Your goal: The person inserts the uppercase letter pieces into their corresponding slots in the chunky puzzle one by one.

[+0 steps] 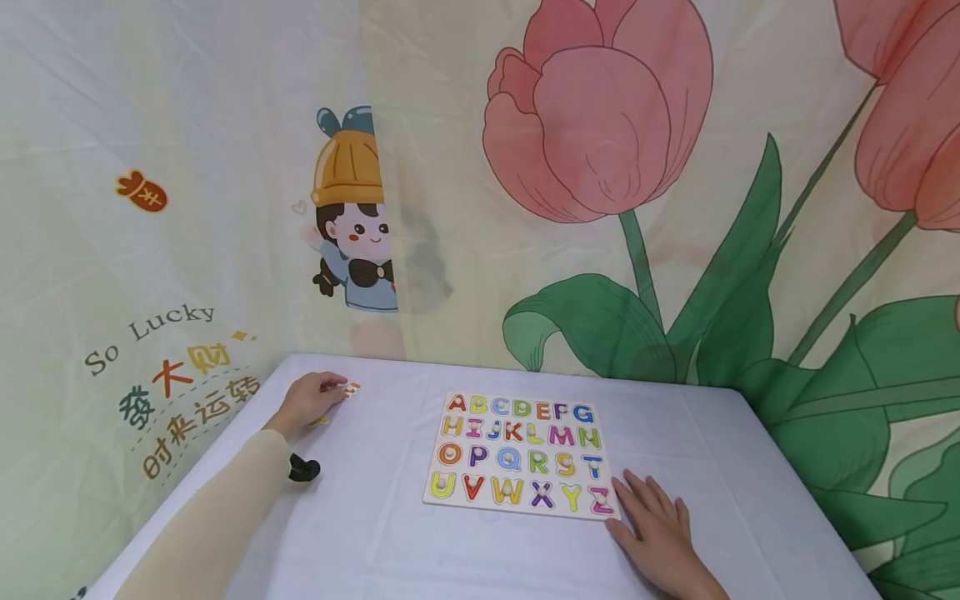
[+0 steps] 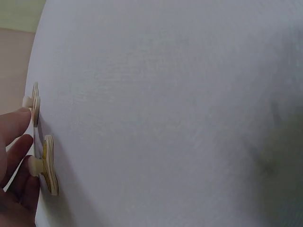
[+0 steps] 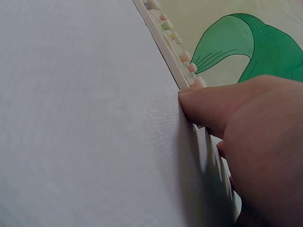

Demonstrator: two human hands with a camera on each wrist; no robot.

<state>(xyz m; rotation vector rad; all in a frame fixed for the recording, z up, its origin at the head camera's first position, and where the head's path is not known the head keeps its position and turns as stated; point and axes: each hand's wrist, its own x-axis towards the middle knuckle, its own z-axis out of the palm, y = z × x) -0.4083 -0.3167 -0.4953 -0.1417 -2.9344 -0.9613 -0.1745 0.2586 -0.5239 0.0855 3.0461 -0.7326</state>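
Observation:
At the far left of the table, my left hand (image 1: pixel 306 402) pinches the knob of a small wooden puzzle piece (image 1: pixel 352 389), with the thumb tip right at that knob in the left wrist view. Under the curled lower fingers is a second knobbed piece (image 2: pixel 49 165), yellow-faced and seen edge-on. My right hand (image 1: pixel 656 529) lies with spread fingers beside the alphabet puzzle board (image 1: pixel 517 511). Its thumb (image 3: pixel 203 106) touches the board's near right corner, by the pink Z. Coloured letters from A to Z fill the board in rows, many with pale knobs.
A white cloth covers the table (image 1: pixel 360 533). Behind it hangs a curtain (image 1: pixel 450 333) printed with tulips and a cartoon figure. A black device (image 1: pixel 303 469) sits at the left sleeve's cuff.

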